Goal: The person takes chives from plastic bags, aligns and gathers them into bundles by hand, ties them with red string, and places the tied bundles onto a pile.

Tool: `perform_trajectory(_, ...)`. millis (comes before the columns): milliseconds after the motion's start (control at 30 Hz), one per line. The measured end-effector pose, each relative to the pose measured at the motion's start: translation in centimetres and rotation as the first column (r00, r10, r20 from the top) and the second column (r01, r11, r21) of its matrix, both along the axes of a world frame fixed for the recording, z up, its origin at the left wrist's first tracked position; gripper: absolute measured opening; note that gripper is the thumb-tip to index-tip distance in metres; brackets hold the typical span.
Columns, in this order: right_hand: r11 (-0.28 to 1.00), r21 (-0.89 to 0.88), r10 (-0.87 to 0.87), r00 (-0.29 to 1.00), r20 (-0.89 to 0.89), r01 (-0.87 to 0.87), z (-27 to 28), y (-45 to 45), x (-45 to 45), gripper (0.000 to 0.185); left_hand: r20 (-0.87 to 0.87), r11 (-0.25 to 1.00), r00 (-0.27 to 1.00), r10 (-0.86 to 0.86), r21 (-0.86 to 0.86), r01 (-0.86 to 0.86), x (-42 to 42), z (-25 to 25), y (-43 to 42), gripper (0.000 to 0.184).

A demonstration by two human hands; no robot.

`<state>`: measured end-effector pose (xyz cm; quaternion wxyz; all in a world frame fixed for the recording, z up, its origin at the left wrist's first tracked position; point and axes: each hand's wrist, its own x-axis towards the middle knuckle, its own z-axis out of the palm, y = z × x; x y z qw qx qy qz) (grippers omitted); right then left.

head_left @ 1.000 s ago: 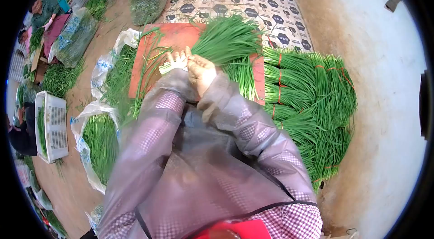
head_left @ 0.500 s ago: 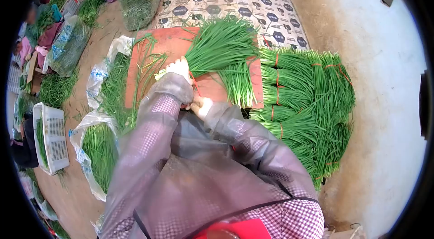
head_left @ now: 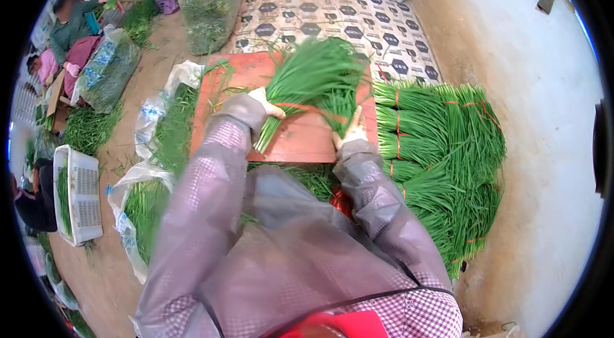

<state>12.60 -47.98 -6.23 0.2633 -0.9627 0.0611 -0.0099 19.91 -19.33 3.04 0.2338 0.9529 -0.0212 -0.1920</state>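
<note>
My left hand [head_left: 267,102] is closed round the lower stems of a bunch of green chives [head_left: 310,72], whose leaves fan out to the upper right over the red board [head_left: 300,140]. An orange-red band [head_left: 307,108] stretches from the bunch toward the right. My right hand [head_left: 352,132] is at the board's right side, touching the stems of a second, smaller bunch [head_left: 339,104]; its fingers are partly apart, and its hold is unclear.
Banded chive bundles [head_left: 422,140] are stacked right of the board. Plastic bags of greens [head_left: 144,207] and a white crate [head_left: 83,197] stand left. A person in green [head_left: 73,28] sits at upper left. Patterned sheeting [head_left: 307,8] lies beyond the board.
The held bunch has tilted, its stem ends swinging down toward me. My right hand has moved right and away from my left, to the smaller bunch. The band now stretches across.
</note>
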Motion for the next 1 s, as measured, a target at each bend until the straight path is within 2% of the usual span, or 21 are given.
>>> perform_trajectory(33, 1.0, 0.011, 0.015, 1.0, 0.009, -0.015, -1.2, -0.4, 0.2, 0.113, 0.009, 1.0, 1.0, 0.015, 0.011, -0.015, -0.3, 0.0, 1.8, 0.075)
perform_trajectory(67, 1.0, -0.006, 0.023, 0.999, 0.035, -0.022, -1.9, -0.6, 0.5, 0.109, -0.224, 0.875, 0.971, 0.079, -0.451, -0.175, -1.1, 0.1, 3.7, 0.06)
perform_trajectory(100, 0.999, -0.022, 0.032, 0.998, 0.062, -0.03, -2.6, -0.9, 0.8, 0.106, -0.437, 0.527, 0.899, 0.018, -0.76, -0.38, -2.1, 0.5, 5.3, 0.046)
perform_trajectory(133, 0.999, -0.03, 0.032, 0.996, 0.077, -0.03, -3.1, -0.9, 0.9, 0.104, -0.584, 0.319, 0.809, 0.069, -0.755, -0.573, -3.3, 0.4, 6.8, 0.038)
perform_trajectory(167, 0.999, -0.038, 0.036, 0.995, 0.096, -0.032, -3.4, -0.9, 1.0, 0.102, -0.762, 0.046, 0.636, -0.125, -0.645, -0.763, -4.7, 0.3, 8.4, 0.047)
perform_trajectory(233, 0.997, -0.063, 0.037, 0.998, 0.058, -0.033, -3.5, -0.5, 1.3, 0.101, -0.693, -0.202, 0.716, -0.082, -0.692, -0.693, -9.2, 3.0, 8.9, 0.06)
perform_trajectory(300, 0.996, -0.064, 0.055, 0.998, 0.006, -0.054, -4.0, 0.0, 2.1, 0.103, -0.55, -0.363, 0.815, -0.183, -0.733, -0.576, -11.1, 1.2, 10.5, 0.075)
perform_trajectory(367, 0.979, -0.09, 0.186, 0.983, 0.001, -0.185, -3.6, 0.7, 2.5, 0.106, -0.407, -0.391, 0.904, -0.133, -0.816, -0.425, -12.4, -0.2, 11.8, 0.087)
perform_trajectory(433, 0.948, -0.119, 0.297, 0.955, -0.009, -0.296, -1.0, 2.5, 1.8, 0.108, -0.361, -0.571, 0.923, -0.131, -0.734, -0.368, -13.9, -0.3, 12.2, 0.051)
perform_trajectory(500, 0.842, -0.468, 0.265, 0.961, -0.076, -0.269, 6.1, 6.0, 0.6, 0.098, -0.341, -0.574, 0.94, -0.011, -0.767, -0.285, -15.5, -0.6, 12.9, 0.046)
perform_trajectory(567, 0.88, -0.122, 0.476, 0.847, 0.237, -0.46, 9.1, 8.1, 0.7, 0.076, -0.307, -0.56, 0.95, -0.064, -0.777, -0.288, -16.9, 0.2, 13.7, 0.044)
perform_trajectory(600, 0.767, 0.217, 0.523, 0.785, 0.332, -0.604, 11.8, 10.3, -0.5, 0.063, -0.305, -0.565, 0.951, -0.058, -0.775, -0.283, -17.3, 0.2, 14.1, 0.044)
perform_trajectory(633, 0.528, 0.505, 0.526, 0.73, 0.436, -0.682, 14.6, 13.0, -2.3, 0.05, -0.304, -0.546, 0.952, -0.031, -0.793, -0.271, -17.7, -0.1, 14.4, 0.052)
perform_trajectory(700, 0.309, 0.107, 0.601, 0.281, 0.748, -0.945, 18.8, 17.7, -5.5, 0.041, -0.296, -0.528, 0.955, 0.001, -0.812, -0.25, -18.9, 0.4, 14.7, 0.06)
perform_trajectory(767, 0.387, -0.02, 0.785, 0.318, 0.532, -0.922, 22.9, 20.8, -9.9, 0.041, -0.281, -0.569, 0.96, 0.022, -0.793, -0.219, -20.5, 2.9, 13.6, 0.058)
perform_trajectory(833, 0.423, -0.287, 0.787, 0.191, 0.587, -0.86, 22.6, 23.5, -11.9, 0.04, -0.279, -0.582, 0.96, 0.033, -0.786, -0.209, -21.9, 3.7, 13.9, 0.055)
perform_trajectory(867, 0.415, -0.276, 0.753, 0.156, 0.64, -0.867, 21.5, 24.3, -12.1, 0.029, -0.248, -0.575, 0.968, 0.037, -0.798, -0.182, -22.4, 3.5, 14.2, 0.054)
perform_trajectory(900, 0.404, -0.286, 0.755, 0.14, 0.64, -0.869, 21.0, 24.9, -12.4, 0.029, -0.214, -0.567, 0.976, 0.045, -0.81, -0.152, -22.9, 3.6, 14.6, 0.053)
perform_trajectory(933, 0.427, -0.363, 0.759, 0.111, 0.641, -0.828, 20.7, 25.5, -12.9, 0.024, -0.23, -0.531, 0.966, 0.116, -0.836, -0.135, -23.8, 3.6, 14.7, 0.054)
perform_trajectory(967, 0.453, -0.434, 0.76, 0.082, 0.645, -0.779, 20.5, 26.1, -13.5, 0.019, -0.221, -0.53, 0.967, 0.129, -0.84, -0.121, -24.6, 3.7, 14.9, 0.054)
perform_trajectory(1000, 0.413, -0.443, 0.807, 0.093, 0.584, -0.796, 21.4, 26.4, -14.3, 0.013, -0.18, -0.547, 0.98, 0.085, -0.83, -0.106, -25.4, 3.8, 15.1, 0.054)
